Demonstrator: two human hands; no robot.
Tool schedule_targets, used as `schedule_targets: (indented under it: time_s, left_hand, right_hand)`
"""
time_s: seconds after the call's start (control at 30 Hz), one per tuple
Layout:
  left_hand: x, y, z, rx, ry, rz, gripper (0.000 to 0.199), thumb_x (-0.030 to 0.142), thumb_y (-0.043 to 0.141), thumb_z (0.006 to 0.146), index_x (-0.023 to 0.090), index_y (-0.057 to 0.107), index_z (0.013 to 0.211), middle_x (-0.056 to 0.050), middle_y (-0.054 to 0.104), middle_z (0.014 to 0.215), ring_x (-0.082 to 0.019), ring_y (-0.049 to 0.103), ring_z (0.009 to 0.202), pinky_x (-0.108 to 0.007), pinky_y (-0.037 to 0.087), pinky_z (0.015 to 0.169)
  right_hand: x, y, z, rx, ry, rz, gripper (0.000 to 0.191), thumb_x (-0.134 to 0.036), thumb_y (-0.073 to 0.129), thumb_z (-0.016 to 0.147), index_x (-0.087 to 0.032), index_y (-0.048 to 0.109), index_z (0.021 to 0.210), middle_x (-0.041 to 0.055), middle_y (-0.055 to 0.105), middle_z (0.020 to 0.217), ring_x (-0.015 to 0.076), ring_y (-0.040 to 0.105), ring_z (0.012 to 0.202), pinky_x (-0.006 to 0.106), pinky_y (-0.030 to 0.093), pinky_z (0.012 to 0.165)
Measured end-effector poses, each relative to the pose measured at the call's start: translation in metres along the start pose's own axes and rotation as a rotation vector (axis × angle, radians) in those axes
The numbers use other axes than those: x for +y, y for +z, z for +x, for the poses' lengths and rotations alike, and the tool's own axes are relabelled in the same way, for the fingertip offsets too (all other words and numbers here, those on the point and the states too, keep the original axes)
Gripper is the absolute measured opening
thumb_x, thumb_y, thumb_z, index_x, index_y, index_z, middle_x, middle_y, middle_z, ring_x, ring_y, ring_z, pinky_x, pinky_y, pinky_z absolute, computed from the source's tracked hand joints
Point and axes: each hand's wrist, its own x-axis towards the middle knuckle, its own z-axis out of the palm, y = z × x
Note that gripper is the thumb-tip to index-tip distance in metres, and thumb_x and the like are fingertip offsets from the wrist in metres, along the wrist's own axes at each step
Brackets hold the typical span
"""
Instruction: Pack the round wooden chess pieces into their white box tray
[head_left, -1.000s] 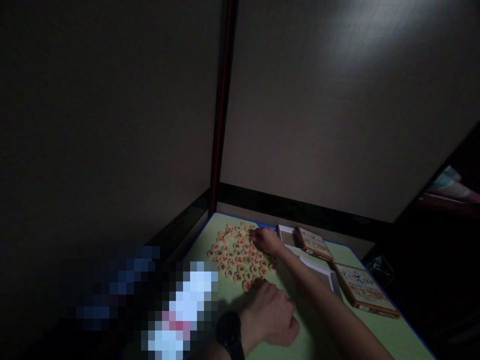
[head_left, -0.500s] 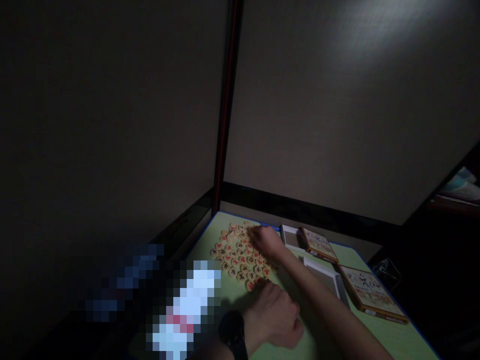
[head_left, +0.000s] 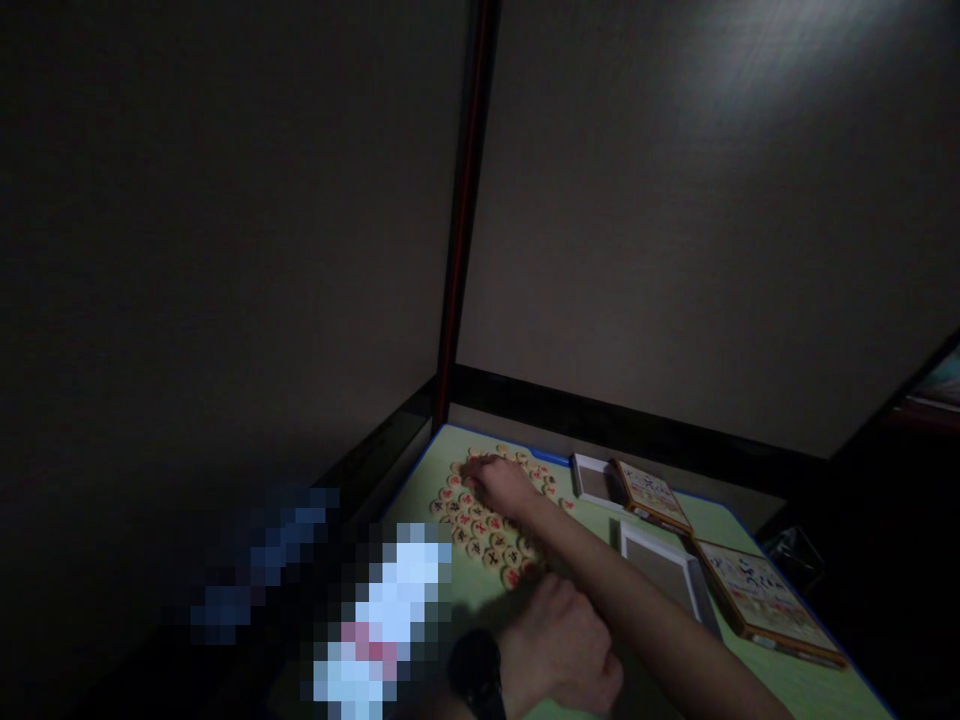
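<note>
Round wooden xiangqi pieces [head_left: 493, 558] with red and black characters lie in a close cluster on the pale green table [head_left: 600, 535]. My right hand [head_left: 501, 484] reaches over the far left part of the cluster, fingers bent down and closed on a piece there. At the near edge of the cluster, my left hand [head_left: 564, 632] is curled closed beside the nearest pieces, a dark watch [head_left: 476, 668] on its wrist. Its fingertips are hidden from me, so what they hold, if anything, cannot be made out.
Two white open box trays, one farther [head_left: 595, 482] and one nearer [head_left: 660, 562], lie right of the pieces. Beside them are two printed box lids, a far one [head_left: 651, 494] and a near one [head_left: 761, 590]. Walls meet behind the table. A blurred bright patch [head_left: 390, 610] lies left.
My right hand has moved left across the cluster, uncovering pieces at its far right side. My left hand stays curled at the near edge. The view has shifted slightly.
</note>
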Motion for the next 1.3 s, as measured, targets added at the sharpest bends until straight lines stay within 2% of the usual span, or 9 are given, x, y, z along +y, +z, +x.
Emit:
schedule_targets:
  time_s: [0.07, 0.13, 0.23, 0.37, 0.53, 0.77, 1.0, 1.13, 1.3]
  left_hand:
    - [0.001, 0.000, 0.001, -0.045, -0.012, 0.043, 0.040, 0.035, 0.045, 0.087, 0.007, 0.074, 0.086, -0.019, 0.072, 0.082, -0.032, 0.066, 0.084, -0.048, 0.050, 0.083]
    - [0.002, -0.001, 0.001, -0.045, -0.008, 0.064, 0.040, 0.036, 0.045, 0.086, 0.008, 0.075, 0.083, -0.018, 0.072, 0.079, -0.031, 0.067, 0.081, -0.048, 0.050, 0.082]
    - [0.002, -0.003, 0.001, -0.041, -0.009, 0.075, 0.040, 0.036, 0.046, 0.086, 0.008, 0.075, 0.085, -0.019, 0.073, 0.080, -0.031, 0.067, 0.081, -0.047, 0.050, 0.080]
    - [0.002, -0.002, 0.000, -0.060, -0.015, 0.071, 0.044, 0.037, 0.044, 0.088, 0.006, 0.075, 0.087, -0.019, 0.072, 0.081, -0.032, 0.067, 0.084, -0.045, 0.049, 0.081]
    - [0.000, -0.001, 0.001, -0.018, -0.002, 0.049, 0.041, 0.038, 0.047, 0.085, 0.007, 0.074, 0.087, -0.017, 0.072, 0.081, -0.032, 0.066, 0.084, -0.045, 0.048, 0.081]
    - [0.000, 0.000, 0.002, -0.011, -0.006, 0.037, 0.042, 0.038, 0.046, 0.084, 0.008, 0.075, 0.087, -0.018, 0.073, 0.081, -0.032, 0.067, 0.082, -0.044, 0.049, 0.079]
    - [0.000, 0.002, 0.003, -0.049, -0.009, 0.047, 0.045, 0.039, 0.044, 0.085, 0.009, 0.077, 0.090, -0.019, 0.072, 0.082, -0.034, 0.067, 0.083, -0.048, 0.048, 0.081]
    - [0.001, -0.002, 0.002, -0.039, -0.015, 0.060, 0.045, 0.039, 0.044, 0.086, 0.008, 0.076, 0.088, -0.019, 0.072, 0.081, -0.033, 0.067, 0.083, -0.046, 0.047, 0.079]
    - [0.002, -0.006, 0.000, -0.032, -0.018, 0.052, 0.041, 0.037, 0.046, 0.085, 0.008, 0.075, 0.086, -0.018, 0.072, 0.082, -0.032, 0.067, 0.082, -0.043, 0.047, 0.078]
  right_hand:
    - [0.005, -0.003, 0.000, 0.032, 0.003, 0.042, 0.026, -0.023, 0.046, 0.096, -0.021, 0.070, 0.104, 0.0092, 0.071, 0.109, 0.0201, 0.063, 0.104, 0.028, 0.043, 0.089]
    - [0.009, -0.005, 0.001, 0.050, 0.001, 0.088, 0.024, -0.022, 0.049, 0.095, -0.020, 0.072, 0.099, 0.0079, 0.073, 0.105, 0.0187, 0.063, 0.102, 0.026, 0.042, 0.090]
    - [0.010, -0.005, 0.006, 0.053, 0.011, 0.154, 0.020, -0.018, 0.054, 0.091, -0.019, 0.074, 0.093, 0.0050, 0.075, 0.095, 0.0162, 0.066, 0.092, 0.022, 0.043, 0.082]
    - [0.006, 0.001, 0.014, 0.054, 0.047, 0.210, 0.019, -0.016, 0.057, 0.087, -0.018, 0.073, 0.097, 0.0028, 0.076, 0.088, 0.0145, 0.068, 0.082, 0.020, 0.043, 0.072]
    - [0.005, 0.009, 0.019, 0.030, 0.038, 0.221, 0.020, -0.012, 0.060, 0.081, -0.019, 0.076, 0.091, 0.0033, 0.077, 0.088, 0.0161, 0.069, 0.083, 0.021, 0.044, 0.073]
    - [0.007, 0.011, 0.019, 0.004, 0.001, 0.173, 0.020, -0.016, 0.059, 0.087, -0.023, 0.077, 0.091, 0.0015, 0.077, 0.092, 0.0150, 0.069, 0.090, 0.021, 0.045, 0.078]
    - [0.011, -0.006, -0.001, -0.007, -0.023, -0.011, 0.022, -0.020, 0.051, 0.091, -0.021, 0.073, 0.093, 0.0093, 0.074, 0.105, 0.0217, 0.064, 0.102, 0.028, 0.043, 0.086]
    - [0.007, -0.003, -0.006, -0.064, -0.056, -0.095, 0.022, -0.017, 0.052, 0.088, -0.019, 0.071, 0.098, 0.0129, 0.072, 0.108, 0.0247, 0.064, 0.104, 0.031, 0.044, 0.089]
    - [0.002, 0.004, -0.002, -0.090, -0.108, -0.119, 0.025, -0.017, 0.047, 0.092, -0.015, 0.070, 0.103, 0.0164, 0.070, 0.110, 0.0261, 0.062, 0.108, 0.033, 0.043, 0.095]
